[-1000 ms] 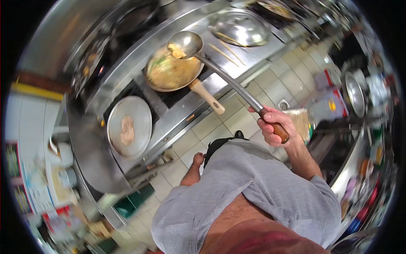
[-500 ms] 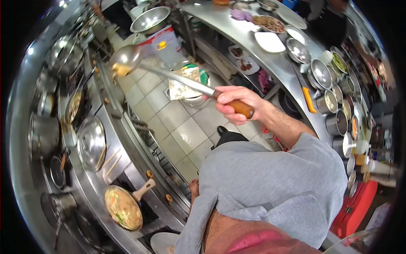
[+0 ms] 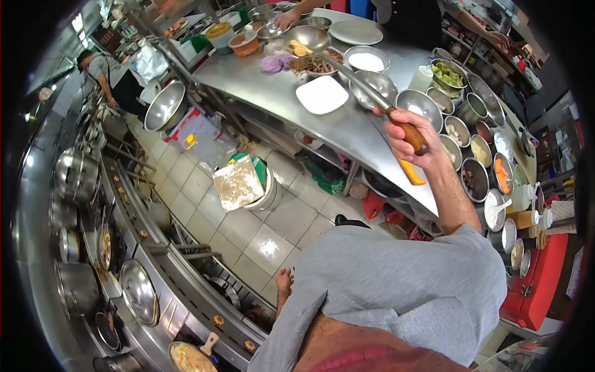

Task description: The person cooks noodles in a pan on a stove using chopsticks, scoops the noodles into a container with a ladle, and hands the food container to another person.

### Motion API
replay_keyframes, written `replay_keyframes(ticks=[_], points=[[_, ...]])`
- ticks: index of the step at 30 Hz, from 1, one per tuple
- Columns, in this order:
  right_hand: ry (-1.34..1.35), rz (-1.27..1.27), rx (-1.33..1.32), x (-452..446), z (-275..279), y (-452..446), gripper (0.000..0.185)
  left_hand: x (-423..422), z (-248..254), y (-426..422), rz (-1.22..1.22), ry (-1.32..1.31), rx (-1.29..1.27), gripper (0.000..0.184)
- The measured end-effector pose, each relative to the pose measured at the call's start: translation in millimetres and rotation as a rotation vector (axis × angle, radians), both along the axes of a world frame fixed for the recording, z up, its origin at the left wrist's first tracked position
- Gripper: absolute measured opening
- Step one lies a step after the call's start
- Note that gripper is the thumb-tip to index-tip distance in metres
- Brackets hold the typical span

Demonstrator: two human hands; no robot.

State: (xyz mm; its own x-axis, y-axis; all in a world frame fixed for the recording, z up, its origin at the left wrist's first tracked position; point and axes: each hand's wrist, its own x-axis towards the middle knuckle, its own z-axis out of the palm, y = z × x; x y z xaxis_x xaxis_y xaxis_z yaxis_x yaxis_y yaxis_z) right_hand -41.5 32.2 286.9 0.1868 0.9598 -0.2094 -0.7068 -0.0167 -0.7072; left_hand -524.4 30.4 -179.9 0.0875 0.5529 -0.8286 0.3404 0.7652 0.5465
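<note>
My right hand (image 3: 410,139) is closed around the brown wooden handle of a long metal ladle (image 3: 370,92). The ladle's bowl, with a lump of yellowish food (image 3: 299,48) at its edge, is over the far part of the steel worktable (image 3: 273,93). Behind it are a plate of brown food strips (image 3: 331,62) and something purple (image 3: 276,63). Below my right hand, a yellow-handled knife (image 3: 410,172) lies on the worktable, mostly hidden. My left hand (image 3: 284,282) hangs low by my side, fingers loosely apart, with nothing visible in it.
Several bowls and pots of ingredients (image 3: 480,150) line the worktable's right side. Left runs a stove counter (image 3: 145,263) with a pan of food (image 3: 191,358). A bucket (image 3: 269,195) stands on the tiles. Another person's hand (image 3: 287,20) reaches over the far worktable; someone else (image 3: 114,77) stands far left.
My view has turned toward the worktable. My right hand has carried the ladle from above the floor by the stove to over the worktable. My left hand shows more fully.
</note>
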Motion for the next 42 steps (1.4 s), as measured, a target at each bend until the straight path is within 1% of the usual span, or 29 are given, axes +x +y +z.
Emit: replay_keyframes(ticks=[1, 3, 5, 6, 7, 9, 11, 13, 15, 16, 17, 18, 19, 21, 23, 24, 26, 29, 31, 32, 34, 35, 36, 37, 38, 39, 40, 41, 42], points=[[-0.005, -0.03, -0.007, 18, 1, -2, 0.033, 21, 8, 12, -0.005, 0.002, 0.003, 0.038], [-0.01, -0.061, -0.014, 49, 2, -1, 0.033, 74, 31, 45, -0.13, 0.001, 0.252, 0.037], [-0.048, -0.122, -0.07, 77, 1, 3, 0.033, 118, 33, 81, -0.071, -0.071, 0.337, 0.037], [-0.048, -0.128, -0.075, 88, 0, 5, 0.033, 139, 39, 102, -0.112, -0.066, 0.455, 0.038], [-0.062, -0.161, -0.089, 98, 0, 9, 0.033, 162, 52, 121, -0.106, -0.112, 0.488, 0.042], [-0.056, -0.201, -0.091, 118, -4, 14, 0.033, 210, 110, 157, -0.147, -0.214, 0.565, 0.045], [-0.049, -0.182, -0.061, 139, -8, 19, 0.03, 251, 144, 194, -0.153, -0.293, 0.71, 0.044], [-0.035, -0.159, -0.033, 152, -13, 25, 0.027, 292, 198, 230, -0.286, -0.332, 0.85, 0.039], [-0.026, -0.184, -0.042, 161, -16, 33, 0.027, 336, 253, 263, -0.302, -0.42, 0.819, 0.036], [-0.018, -0.201, -0.047, 165, -17, 38, 0.027, 356, 269, 283, -0.367, -0.396, 0.91, 0.036], [-0.019, -0.228, -0.06, 167, -18, 42, 0.027, 374, 275, 311, -0.492, -0.337, 1.044, 0.036], [-0.014, -0.239, -0.07, 165, -18, 45, 0.027, 399, 287, 331, -0.519, -0.282, 1.139, 0.036], [-0.061, -0.26, -0.102, 161, -15, 49, 0.028, 419, 308, 349, -0.62, -0.247, 1.267, 0.037], [-0.11, -0.317, -0.18, 152, -14, 54, 0.032, 465, 309, 401, -0.669, -0.288, 1.359, 0.037], [-0.075, -0.337, -0.188, 139, -10, 51, 0.036, 512, 301, 453, -0.65, -0.418, 1.241, 0.036], [-0.052, -0.344, -0.173, 132, -8, 49, 0.039, 535, 300, 477, -0.659, -0.433, 1.237, 0.036], [-0.04, -0.361, -0.223, 118, -8, 36, 0.049, 574, 299, 515, -0.689, -0.453, 1.214, 0.036], [-0.052, -0.358, -0.347, 89, -4, 12, 0.058, 630, 301, 559, -0.789, -0.449, 1.23, 0.038], [-0.063, -0.35, -0.427, 70, 0, -7, 0.06, 663, 285, 581, -1.004, -0.347, 1.37, 0.04], [-0.086, -0.349, -0.49, 59, 3, -15, 0.061, 680, 277, 592, -1.025, -0.362, 1.362, 0.04], [-0.069, -0.443, -0.572, 40, 13, -18, 0.062, 710, 267, 606, -1.155, -0.26, 1.368, 0.042], [-0.051, -0.43, -0.576, 33, 15, -22, 0.064, 722, 265, 609, -1.172, -0.271, 1.363, 0.042], [-0.049, -0.444, -0.578, 29, 18, -24, 0.064, 734, 270, 611, -1.067, -0.284, 0.99, 0.052], [-0.063, -0.386, -0.654, 24, 22, -26, 0.064, 743, 272, 612, -0.946, -0.282, 0.619, 0.062], [-0.079, -0.328, -0.729, 21, 27, -25, 0.065, 754, 263, 620, -0.956, -0.29, 0.617, 0.062], [-0.08, -0.267, -0.824, 20, 35, -23, 0.069, 764, 247, 633, -0.776, -0.428, 0.403, 0.07], [-0.077, -0.285, -0.829, 17, 36, -22, 0.069, 772, 233, 644, -0.594, -0.553, 0.184, 0.077], [-0.141, -0.274, -0.855, 13, 37, -22, 0.069, 776, 226, 654, -0.578, -0.631, 0.114, 0.083], [-0.204, -0.26, -0.879, 10, 38, -22, 0.068, 782, 220, 660, -0.594, -0.637, 0.109, 0.083]])
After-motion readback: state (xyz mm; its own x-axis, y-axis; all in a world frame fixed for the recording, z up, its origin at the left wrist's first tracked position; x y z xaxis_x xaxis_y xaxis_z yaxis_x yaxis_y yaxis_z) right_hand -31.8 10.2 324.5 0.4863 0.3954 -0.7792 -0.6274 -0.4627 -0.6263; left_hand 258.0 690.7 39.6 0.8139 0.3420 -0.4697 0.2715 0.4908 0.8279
